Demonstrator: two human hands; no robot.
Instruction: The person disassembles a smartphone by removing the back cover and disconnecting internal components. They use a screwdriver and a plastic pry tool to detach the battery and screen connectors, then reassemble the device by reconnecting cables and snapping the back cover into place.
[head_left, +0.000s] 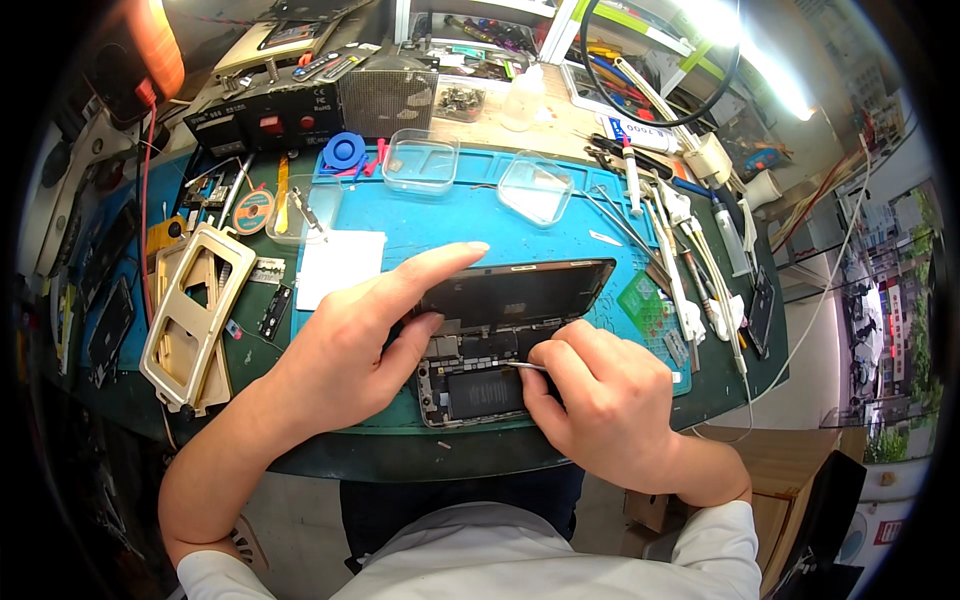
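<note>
Head view: the left hand (350,340) is partly open, thumb and index finger spread at the near-left corner of a dark panel (515,300), the thumb seeming to touch it. This likely steadies the panel, which stands tilted up along the far side of the opened phone body (435,402); whether fingers reach behind it, I cannot tell.

The phone body lies between the 2 hands, its inner side up, so its parts are in reach. The right hand (600,400) is closed in a pinch around a thin metal tool (527,366), whose tip points left over the row of small parts just beyond the dark battery (482,395). The low, close grip suggests a need for fine control.

Beneath both hands spreads a blue mat (440,240), probably to protect the bench. Beyond the left hand lies a white sheet (340,268); farther off, 2 clear boxes (420,188) stand apart from the work, perhaps for small parts. Slim tools (690,270) lie beyond and right of the right hand, seemingly kept within its reach.
</note>
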